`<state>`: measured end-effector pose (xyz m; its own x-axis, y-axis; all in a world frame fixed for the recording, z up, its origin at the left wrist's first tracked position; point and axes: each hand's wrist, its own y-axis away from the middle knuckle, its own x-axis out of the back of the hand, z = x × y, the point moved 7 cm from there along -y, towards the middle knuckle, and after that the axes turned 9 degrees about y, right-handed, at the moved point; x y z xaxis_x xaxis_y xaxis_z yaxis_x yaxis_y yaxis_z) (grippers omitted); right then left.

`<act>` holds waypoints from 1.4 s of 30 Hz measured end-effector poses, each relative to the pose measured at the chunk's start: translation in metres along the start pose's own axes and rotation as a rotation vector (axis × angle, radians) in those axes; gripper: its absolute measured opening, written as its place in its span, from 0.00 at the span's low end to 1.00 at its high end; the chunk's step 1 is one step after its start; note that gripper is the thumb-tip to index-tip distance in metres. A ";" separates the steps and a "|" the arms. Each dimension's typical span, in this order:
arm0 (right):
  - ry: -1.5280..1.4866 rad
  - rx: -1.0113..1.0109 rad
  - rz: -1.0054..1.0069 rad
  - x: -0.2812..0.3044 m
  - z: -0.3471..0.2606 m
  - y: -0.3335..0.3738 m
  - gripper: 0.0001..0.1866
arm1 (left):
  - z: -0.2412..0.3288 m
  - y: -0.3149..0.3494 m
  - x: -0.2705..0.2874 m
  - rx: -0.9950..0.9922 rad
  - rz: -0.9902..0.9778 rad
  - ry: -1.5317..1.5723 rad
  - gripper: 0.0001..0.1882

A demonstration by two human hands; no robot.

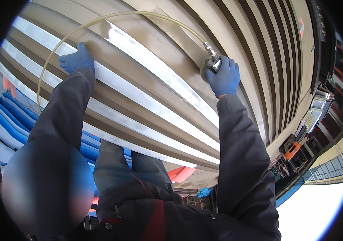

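Note:
A large panel of long parallel ribs and grooves [147,82], brown-grey with bright bare-looking metal stripes, spreads out in front of me. Gloved in blue, my right hand [224,76] is wrapped around a small air-powered sander [213,64], which sits against a rib. The disc beneath the tool is mostly hidden by my hand. From its metal coupling a yellowish air hose [139,13] arcs over the panel to the left and down past my left forearm. My left hand [78,59], also in a blue glove, rests on a rib with fingers apart, holding no tool.
Blue and white padded pieces [9,116] lie in a stack at the left. Red-orange material [181,174] shows below the panel's near edge. An orange item [292,148] and assorted equipment stand beyond the panel at right. A round blurred patch covers the lower left.

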<state>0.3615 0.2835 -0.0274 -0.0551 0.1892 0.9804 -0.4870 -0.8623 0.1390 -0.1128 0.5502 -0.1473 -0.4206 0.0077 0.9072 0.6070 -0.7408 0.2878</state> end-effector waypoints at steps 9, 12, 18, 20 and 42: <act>0.141 -0.057 -0.083 0.004 0.041 0.028 0.30 | 0.001 -0.005 -0.005 -0.003 -0.004 -0.051 0.59; 0.117 -0.059 -0.063 -0.005 0.032 0.023 0.31 | -0.002 -0.009 -0.007 0.013 0.015 -0.061 0.58; 0.058 0.014 -0.020 -0.010 0.021 0.015 0.31 | -0.002 -0.002 -0.001 0.007 0.017 -0.017 0.57; 0.110 -0.058 -0.113 -0.005 0.036 0.031 0.32 | 0.001 -0.005 -0.002 0.034 -0.020 -0.016 0.55; 0.083 -0.047 -0.152 -0.024 0.043 0.038 0.35 | 0.000 -0.005 -0.004 0.002 0.053 -0.058 0.58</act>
<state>0.3814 0.2261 -0.0398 -0.0490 0.3556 0.9333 -0.5353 -0.7983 0.2761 -0.1142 0.5541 -0.1526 -0.3480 0.0075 0.9375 0.6287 -0.7399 0.2393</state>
